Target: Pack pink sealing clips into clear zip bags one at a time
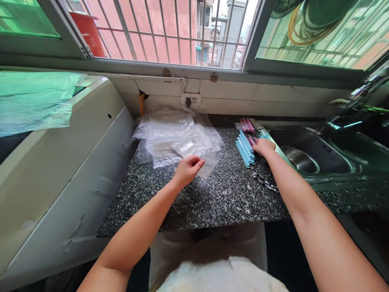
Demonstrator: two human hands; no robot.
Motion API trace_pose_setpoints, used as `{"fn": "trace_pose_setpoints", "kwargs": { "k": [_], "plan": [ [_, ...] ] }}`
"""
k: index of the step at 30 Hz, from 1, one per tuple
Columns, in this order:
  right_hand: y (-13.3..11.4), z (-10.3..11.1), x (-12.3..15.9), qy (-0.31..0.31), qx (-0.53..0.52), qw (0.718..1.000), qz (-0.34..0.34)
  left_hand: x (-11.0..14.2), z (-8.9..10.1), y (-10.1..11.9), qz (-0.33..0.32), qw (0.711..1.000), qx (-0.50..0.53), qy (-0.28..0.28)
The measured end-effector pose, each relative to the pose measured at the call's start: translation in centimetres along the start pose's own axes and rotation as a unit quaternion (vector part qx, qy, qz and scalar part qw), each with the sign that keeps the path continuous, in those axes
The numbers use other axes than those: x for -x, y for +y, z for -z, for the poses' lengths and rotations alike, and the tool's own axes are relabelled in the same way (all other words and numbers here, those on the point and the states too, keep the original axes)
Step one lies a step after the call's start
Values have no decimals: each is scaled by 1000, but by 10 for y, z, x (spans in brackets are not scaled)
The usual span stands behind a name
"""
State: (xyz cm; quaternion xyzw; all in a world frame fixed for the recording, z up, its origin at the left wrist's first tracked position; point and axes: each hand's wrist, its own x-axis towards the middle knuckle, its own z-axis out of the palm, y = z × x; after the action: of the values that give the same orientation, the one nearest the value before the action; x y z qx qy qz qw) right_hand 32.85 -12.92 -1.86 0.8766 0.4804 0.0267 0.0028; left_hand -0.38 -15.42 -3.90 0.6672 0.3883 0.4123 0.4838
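Note:
My left hand [189,169] pinches the edge of a small clear plastic bag [208,166] lying on the speckled granite counter [212,198]. Behind it sits a heap of clear plastic bags [174,136]. My right hand [263,146] rests at the right end of a row of blue clip sticks [244,149], with its fingers curled on a pink stick [252,140]. More pink sticks [247,125] lie further back. A small dark beaded string [265,182] lies on the counter under my right forearm.
A steel sink [306,156] with a tap [349,117] is set in the counter at the right. A white appliance [60,162] stands at the left, with green-tinted plastic [33,101] on top. A wall socket [191,99] and barred window [170,32] are behind.

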Motion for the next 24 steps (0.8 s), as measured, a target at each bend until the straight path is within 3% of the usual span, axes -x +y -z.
{"fn": "trace_pose_setpoints", "kwargs": {
  "k": [4,8,13,19,24],
  "plan": [
    [-4,14,4,19,-22,998,-47,0,0,-1,0,1000,8,2],
    [-21,30,17,86,-107,990,-35,0,1,1,5,1000,15,8],
    [-54,33,58,151,-206,963,85,-1,2,2,13,1000,13,10],
    [-80,26,112,204,-309,884,287,-4,2,-4,16,1000,3,11],
    [-90,16,137,209,-324,838,387,-6,2,-6,13,1000,-2,9]
  ]
}}
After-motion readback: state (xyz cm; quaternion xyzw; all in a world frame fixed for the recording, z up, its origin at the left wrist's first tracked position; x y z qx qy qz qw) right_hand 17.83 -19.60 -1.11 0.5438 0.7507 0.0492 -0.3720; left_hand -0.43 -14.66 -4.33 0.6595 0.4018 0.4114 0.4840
